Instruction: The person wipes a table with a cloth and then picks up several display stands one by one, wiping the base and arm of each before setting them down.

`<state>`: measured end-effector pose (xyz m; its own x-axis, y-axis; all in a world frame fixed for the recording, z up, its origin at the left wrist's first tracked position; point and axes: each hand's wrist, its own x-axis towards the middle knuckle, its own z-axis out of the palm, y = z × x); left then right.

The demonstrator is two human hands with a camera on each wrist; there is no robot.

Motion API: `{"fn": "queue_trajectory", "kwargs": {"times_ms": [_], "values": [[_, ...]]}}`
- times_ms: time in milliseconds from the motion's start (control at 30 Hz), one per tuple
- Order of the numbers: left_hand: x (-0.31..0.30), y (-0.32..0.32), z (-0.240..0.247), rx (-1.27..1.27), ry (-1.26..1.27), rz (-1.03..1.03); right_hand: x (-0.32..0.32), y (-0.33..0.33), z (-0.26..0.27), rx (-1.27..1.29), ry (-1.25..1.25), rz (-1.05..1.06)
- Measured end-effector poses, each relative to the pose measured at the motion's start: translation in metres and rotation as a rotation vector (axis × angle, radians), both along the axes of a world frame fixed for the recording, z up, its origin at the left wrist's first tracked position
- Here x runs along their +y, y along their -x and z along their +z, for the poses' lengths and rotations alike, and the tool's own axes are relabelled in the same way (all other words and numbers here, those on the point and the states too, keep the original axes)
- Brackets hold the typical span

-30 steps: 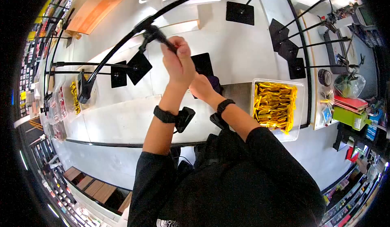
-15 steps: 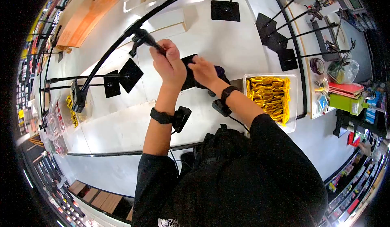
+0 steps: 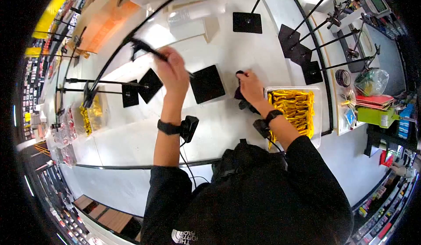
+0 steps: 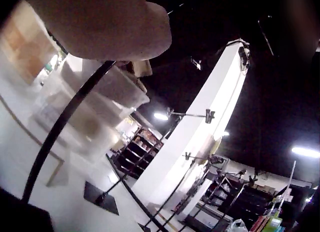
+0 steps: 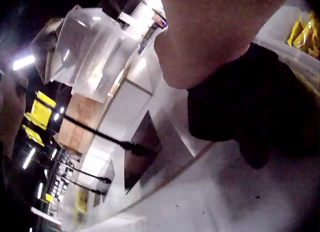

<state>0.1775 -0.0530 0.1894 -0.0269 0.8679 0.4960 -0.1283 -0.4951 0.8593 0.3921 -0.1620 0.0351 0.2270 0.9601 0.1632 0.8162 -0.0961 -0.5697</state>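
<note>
My left hand (image 3: 173, 74) is up at the black stand's rod (image 3: 151, 51), fingers curled around it near its clip. Below and to the right, the stand's square black base (image 3: 208, 85) lies on the white table. In the right wrist view the same base (image 5: 145, 164) shows with the rod rising from it. My right hand (image 3: 252, 87) grips a dark cloth item (image 5: 240, 96) beside the bin of yellow packets. Rounded, finger-like lobes hang from the cloth, and the palm hides part of it. The left wrist view shows only part of the left hand (image 4: 105, 26).
A clear plastic bin (image 3: 318, 113) of yellow packets (image 3: 298, 113) stands at the right. More stands with black bases (image 3: 247, 23) are at the back and left (image 3: 149, 85). A long black curved bar (image 3: 118, 56) crosses the left side. A cardboard box (image 3: 105, 26) sits at the back left.
My right hand has moved right, away from the left hand and the stand's base, carrying the dark cloth toward the bin. The left hand stays on the rod.
</note>
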Motion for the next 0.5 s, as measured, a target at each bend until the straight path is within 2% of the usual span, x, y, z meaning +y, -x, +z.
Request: {"fn": "queue_trajectory", "kwargs": {"times_ms": [133, 167, 300, 333, 367, 433, 500], "values": [[0.021, 0.025, 0.038, 0.055, -0.058, 0.125, -0.005, -0.001, 0.011, 0.064, -0.127, -0.071], [0.031, 0.036, 0.037, 0.172, -0.109, 0.136, -0.008, 0.001, 0.014, 0.061, -0.128, -0.073], [0.063, 0.061, 0.017, 0.234, -0.057, 0.225, -0.018, 0.017, 0.016, 0.140, -0.194, -0.115], [0.071, 0.068, 0.010, 0.207, -0.073, 0.217, -0.023, 0.020, 0.019, 0.201, -0.205, -0.091], [0.076, 0.074, 0.012, 0.053, -0.014, 0.090, -0.028, 0.022, 0.024, 0.261, -0.216, -0.065], [0.074, 0.070, 0.013, 0.249, -0.089, 0.331, -0.038, 0.027, 0.035, 0.302, -0.199, -0.073], [0.086, 0.082, 0.004, 0.244, -0.109, 0.294, -0.048, 0.031, 0.041, 0.368, -0.126, -0.071]]}}
